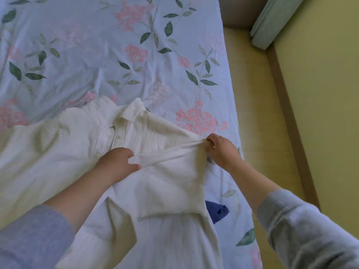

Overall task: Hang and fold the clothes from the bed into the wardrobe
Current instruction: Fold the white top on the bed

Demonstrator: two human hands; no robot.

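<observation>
A white collared shirt (64, 156) with ribbed panels lies spread on the bed (97, 45), collar pointing away from me. One sleeve (169, 181) is lifted and stretched taut across the shirt's front. My left hand (118, 162) grips the sleeve's edge near the button placket. My right hand (221, 150) pinches the same edge at the shirt's right shoulder. A dark blue garment (218, 210) peeks out from under the shirt's right side.
The bed carries a pale blue sheet with pink flowers and green leaves. Yellow-green tatami floor (320, 113) runs along the bed's right side. A folded pale green mat or cushion (272, 22) leans at the top right.
</observation>
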